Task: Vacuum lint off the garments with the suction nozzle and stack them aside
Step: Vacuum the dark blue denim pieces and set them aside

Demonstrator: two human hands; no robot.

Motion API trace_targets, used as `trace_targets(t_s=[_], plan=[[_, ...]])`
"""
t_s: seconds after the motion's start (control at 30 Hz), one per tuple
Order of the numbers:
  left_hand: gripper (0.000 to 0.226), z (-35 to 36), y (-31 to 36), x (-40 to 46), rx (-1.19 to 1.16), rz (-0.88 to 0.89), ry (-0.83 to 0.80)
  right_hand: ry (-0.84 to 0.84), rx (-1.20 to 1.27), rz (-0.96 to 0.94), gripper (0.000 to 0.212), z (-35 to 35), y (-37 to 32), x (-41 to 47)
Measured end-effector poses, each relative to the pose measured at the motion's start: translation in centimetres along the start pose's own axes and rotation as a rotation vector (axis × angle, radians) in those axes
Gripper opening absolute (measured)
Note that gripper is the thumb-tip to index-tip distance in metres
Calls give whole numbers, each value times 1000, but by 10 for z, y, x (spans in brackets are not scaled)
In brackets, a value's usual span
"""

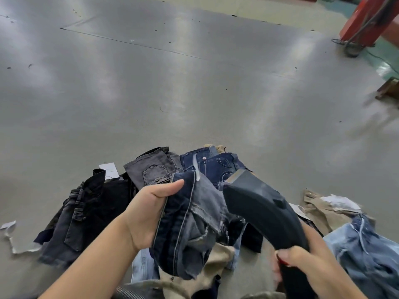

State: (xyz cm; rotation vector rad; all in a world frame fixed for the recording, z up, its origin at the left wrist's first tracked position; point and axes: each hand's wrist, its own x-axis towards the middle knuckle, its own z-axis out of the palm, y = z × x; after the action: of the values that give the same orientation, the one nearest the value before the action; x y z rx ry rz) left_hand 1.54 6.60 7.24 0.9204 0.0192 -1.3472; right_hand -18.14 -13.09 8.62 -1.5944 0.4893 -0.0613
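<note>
My left hand [146, 214] grips a bunched dark blue denim garment [190, 223] and holds it up above the pile. My right hand [306, 262] is wrapped round the lower part of a black suction nozzle [259, 206]. The nozzle's flat mouth points up and away, just right of the held garment. A stack of folded jeans lies behind: a black pair [86, 212], a grey pair [153, 169] and a navy pair [216, 165].
Light blue jeans [367, 251] and a beige garment [323, 210] lie at the right, more beige cloth [216, 262] below my hands. White paper tags [109, 169] sit near the stack. A ribbed hose [129, 293] shows at the bottom. A red machine base [367, 20] stands far right on the wide grey table [151, 83].
</note>
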Motion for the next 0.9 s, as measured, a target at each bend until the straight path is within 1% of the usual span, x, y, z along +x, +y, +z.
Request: trace_targets(t_s=[0.07,0.13,0.2,0.27,0.33,0.4,0.47,0.5,0.53,0.57,0.6,0.63,0.67,0.7,0.73,0.77,0.83,0.9], plan=[[46,-2,2,1,-41,19,-4,-88,-119,14,66,-3,-2,-3],[47,-1,0,1,-53,-1,-17,-191,-251,35,69,0,-3,-4],[47,-2,-5,4,-56,-41,-21,-214,-363,8,72,8,-3,-2],[49,-1,-9,6,-52,-63,-5,-198,-376,-28,71,14,-3,1],[47,3,-15,9,-24,-81,-19,-177,-326,-47,69,19,-5,3],[46,8,-21,10,-2,-77,-63,-166,-216,-67,64,23,-8,4],[50,9,-20,11,1,-57,-59,-132,-72,-118,53,26,-9,3],[49,8,-17,10,-8,-14,-56,-92,19,-138,44,25,-8,3],[48,6,-10,9,-50,59,-94,-36,104,-148,36,22,-5,3],[53,2,-4,7,-164,141,-157,22,165,-152,30,18,-1,4],[62,-4,0,5,-283,209,-182,73,202,-155,29,14,3,5],[68,-4,5,2,-279,260,-174,120,232,-151,29,11,8,5],[68,-7,2,3,-154,279,-115,165,254,-141,28,8,12,5],[59,-8,-5,4,-24,254,-21,201,269,-133,26,5,14,5],[47,-9,-13,6,58,218,61,223,274,-131,26,4,16,5],[41,-7,-18,5,90,181,94,237,274,-131,28,4,16,5],[38,-6,-18,5,39,201,37,248,255,-120,31,4,17,4],[46,-2,-11,-2,-47,298,-89,244,220,-101,34,5,17,2]])
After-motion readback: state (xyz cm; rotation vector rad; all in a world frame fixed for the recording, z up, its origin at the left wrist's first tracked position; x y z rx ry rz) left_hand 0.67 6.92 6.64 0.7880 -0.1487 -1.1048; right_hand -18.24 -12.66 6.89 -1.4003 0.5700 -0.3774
